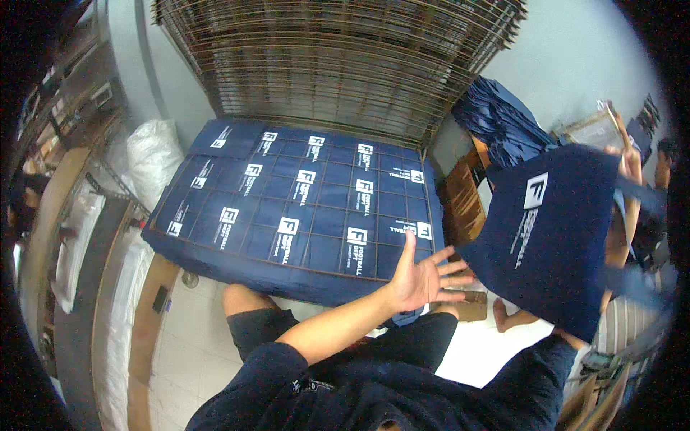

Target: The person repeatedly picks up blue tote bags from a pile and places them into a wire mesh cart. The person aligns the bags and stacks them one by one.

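Observation:
A navy tote bag (568,237) with a white print hangs at the right, its handles blurred at its right side. At the bag's upper right corner, my right hand (629,164) is closed on its edge; the bag hides part of that arm. My left hand (424,279) is open, palm up with fingers spread, just left of the bag's lower corner. It appears to hold nothing. Before me, navy printed fabric pieces (287,205) lie in rows on a wire rack (334,208), whose thin bars show between them.
Many wire racks (345,57) are tilted up behind the work surface. A heap of navy fabric (499,118) lies at the back right, above a brown cardboard box (463,197). A white plastic sack (152,161) stands at the left, near shelving (79,237). Another person (663,161) is at the right edge.

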{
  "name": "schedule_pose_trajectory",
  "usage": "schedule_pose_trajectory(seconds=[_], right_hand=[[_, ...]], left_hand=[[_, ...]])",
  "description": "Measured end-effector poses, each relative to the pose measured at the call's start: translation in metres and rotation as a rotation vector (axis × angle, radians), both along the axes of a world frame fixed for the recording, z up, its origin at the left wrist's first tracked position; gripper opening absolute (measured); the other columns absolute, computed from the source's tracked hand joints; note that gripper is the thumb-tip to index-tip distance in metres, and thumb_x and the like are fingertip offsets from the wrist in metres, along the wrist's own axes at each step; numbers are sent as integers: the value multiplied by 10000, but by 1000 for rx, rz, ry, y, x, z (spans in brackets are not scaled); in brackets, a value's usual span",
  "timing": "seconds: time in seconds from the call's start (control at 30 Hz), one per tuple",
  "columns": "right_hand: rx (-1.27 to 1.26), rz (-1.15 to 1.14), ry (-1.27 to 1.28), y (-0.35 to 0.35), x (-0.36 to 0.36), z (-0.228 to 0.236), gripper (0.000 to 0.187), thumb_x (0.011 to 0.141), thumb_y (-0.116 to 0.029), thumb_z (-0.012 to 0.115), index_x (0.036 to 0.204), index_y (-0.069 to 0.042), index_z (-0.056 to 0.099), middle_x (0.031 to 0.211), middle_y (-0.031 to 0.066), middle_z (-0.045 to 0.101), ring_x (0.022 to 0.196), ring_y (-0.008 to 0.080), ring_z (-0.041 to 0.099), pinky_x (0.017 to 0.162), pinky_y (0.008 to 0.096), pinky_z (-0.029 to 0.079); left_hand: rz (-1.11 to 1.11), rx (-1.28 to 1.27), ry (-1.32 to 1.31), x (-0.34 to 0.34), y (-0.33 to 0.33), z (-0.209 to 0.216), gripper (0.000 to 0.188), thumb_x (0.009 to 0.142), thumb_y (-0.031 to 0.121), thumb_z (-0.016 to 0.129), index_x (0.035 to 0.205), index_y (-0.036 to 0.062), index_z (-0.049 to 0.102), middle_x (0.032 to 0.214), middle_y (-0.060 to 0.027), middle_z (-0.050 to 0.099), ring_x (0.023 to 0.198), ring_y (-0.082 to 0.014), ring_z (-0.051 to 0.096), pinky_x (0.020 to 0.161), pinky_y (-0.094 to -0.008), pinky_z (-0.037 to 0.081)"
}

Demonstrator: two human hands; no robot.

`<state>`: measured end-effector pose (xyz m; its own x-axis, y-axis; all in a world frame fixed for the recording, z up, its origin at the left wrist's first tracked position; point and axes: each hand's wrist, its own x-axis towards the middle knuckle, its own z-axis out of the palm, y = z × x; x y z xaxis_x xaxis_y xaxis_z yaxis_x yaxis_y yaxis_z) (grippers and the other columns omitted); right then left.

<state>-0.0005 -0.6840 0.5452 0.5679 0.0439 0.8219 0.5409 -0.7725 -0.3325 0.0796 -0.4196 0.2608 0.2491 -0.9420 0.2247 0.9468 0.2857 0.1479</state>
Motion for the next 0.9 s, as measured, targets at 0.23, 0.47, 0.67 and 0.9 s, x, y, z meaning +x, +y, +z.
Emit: schedule_pose_trajectory(seconds=[0.23,0.47,0.67,0.9], right_hand=[[493,360,22,-7,-40,-17,230,887,-154,566,1066,-92,435,1132,122,561,988,216,577,855,325,488],[496,-19,139,-27,-61,-77,712,846,-300,625,1418,-101,251,1356,134,422,1010,211,566,825,304,467],[715,-414,523,-28,-62,-225,408,866,-317,601,1190,-79,528,980,37,604,746,94,566,576,193,421],[954,979,1277,173,2,-333,1239,581,-938,243,1255,82,443,1025,209,622,830,275,641,762,379,507]], left_hand=[[257,558,-164,8,-44,-19,330,823,369,654,1008,135,512,882,-29,556,853,-141,562,661,-310,461],[990,290,-293,75,24,115,304,879,239,551,1155,142,469,1143,-43,563,1085,-220,535,899,-453,427],[1317,270,-803,98,49,204,165,901,107,464,1049,35,464,893,-94,580,653,-169,608,459,-286,521],[1438,341,-1040,100,78,249,258,884,106,504,1112,-5,454,863,-101,577,713,-166,595,556,-296,516]])
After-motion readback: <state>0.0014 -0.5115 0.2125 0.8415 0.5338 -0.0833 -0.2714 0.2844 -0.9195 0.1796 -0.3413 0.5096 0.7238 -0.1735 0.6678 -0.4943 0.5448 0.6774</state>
